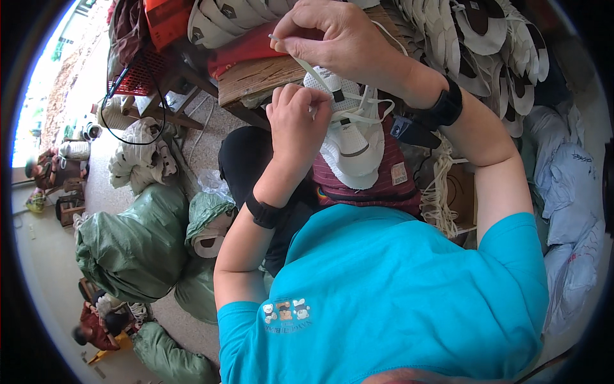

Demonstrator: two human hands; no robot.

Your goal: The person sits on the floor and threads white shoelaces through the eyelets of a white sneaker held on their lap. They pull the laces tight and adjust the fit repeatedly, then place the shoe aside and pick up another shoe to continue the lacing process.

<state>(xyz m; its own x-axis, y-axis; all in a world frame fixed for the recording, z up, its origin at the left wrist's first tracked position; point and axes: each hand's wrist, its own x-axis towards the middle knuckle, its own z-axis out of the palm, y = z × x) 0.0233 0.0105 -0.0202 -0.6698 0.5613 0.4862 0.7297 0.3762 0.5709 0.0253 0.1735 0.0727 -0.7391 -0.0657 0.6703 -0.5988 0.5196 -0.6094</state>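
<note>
Shoe upper (348, 137): white mesh, lying on a striped maroon pad (377, 182) over our lap, toe toward us, just below the edge of a wooden bench (256, 77).

Lace (307, 64): white, flat. It runs from the upper's eyelets up to our right hand; further loops lie across the tongue.

Right hand (332, 35): raised above the upper, thumb and forefinger pressed together on the lace's end, drawing it taut. A black watch (444, 109) sits at the wrist.

Left hand (295, 121): fingers curled and closed against the upper's left side at the eyelets. Whether they pinch the lace or only the mesh we cannot tell. A black band (263, 211) sits at the wrist.

Bundle of laces (438, 192): cream, hanging just right of the pad.

Stacked uppers (486, 38): white, heaped in rows beyond the bench and to the right.

Red crate (144, 73): on a wooden frame at left, with a black cable hanging from it.

Green sacks (137, 237): filled, on the floor to our left, with white bags (137, 157) beyond them.

Other people (96, 326): seated low on the floor at far left, well apart from us.
</note>
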